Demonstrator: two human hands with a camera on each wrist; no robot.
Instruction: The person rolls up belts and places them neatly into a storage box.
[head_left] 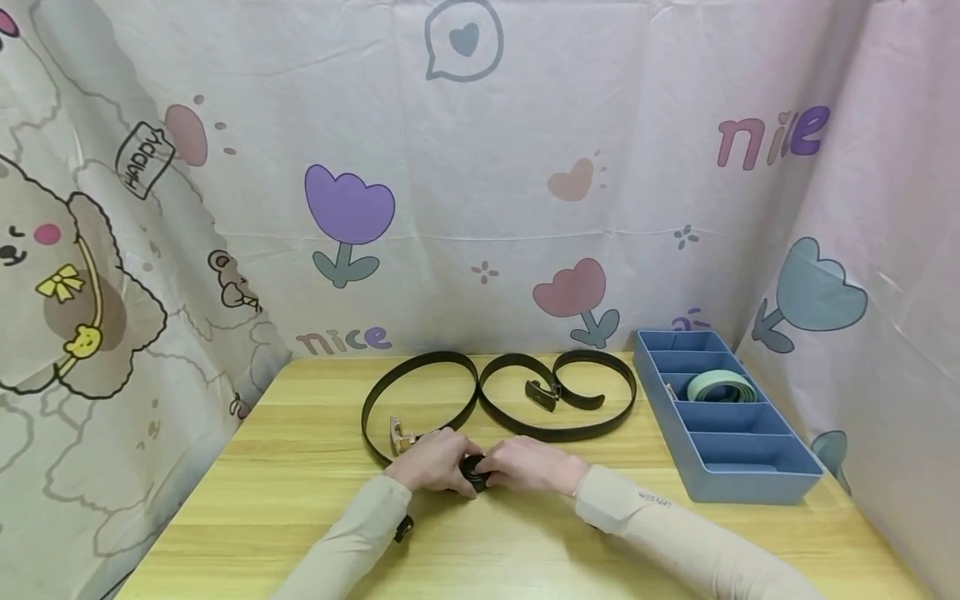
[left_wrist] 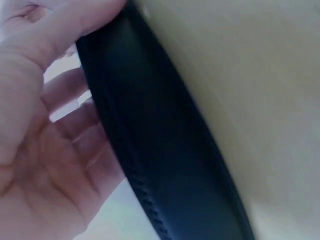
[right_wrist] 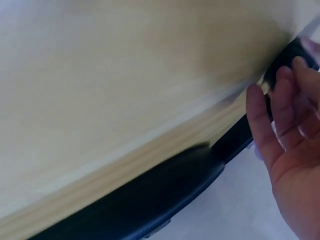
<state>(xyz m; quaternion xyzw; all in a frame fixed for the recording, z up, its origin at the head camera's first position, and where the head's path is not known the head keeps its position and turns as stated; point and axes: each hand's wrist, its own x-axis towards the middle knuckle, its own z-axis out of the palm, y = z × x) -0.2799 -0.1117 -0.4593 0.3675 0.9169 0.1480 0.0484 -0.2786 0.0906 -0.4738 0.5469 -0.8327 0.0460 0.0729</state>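
Note:
Near the middle of the table, a small tight coil of black belt sits between both hands. My left hand grips it from the left, thumb and fingers round its edge. From the other side, the fingers of my right hand pinch it. A stitched black belt strap runs down from the left fingertips in the left wrist view. The right wrist view shows the right hand at the dark coil, with a black strap lower left. A small dark metallic piece shows beside the left sleeve.
Behind the hands lie a black belt with a gold-coloured buckle and another looped black belt with a dark buckle. At right stands a blue divided box, a rolled pale green belt in its middle compartment. A printed curtain hangs behind.

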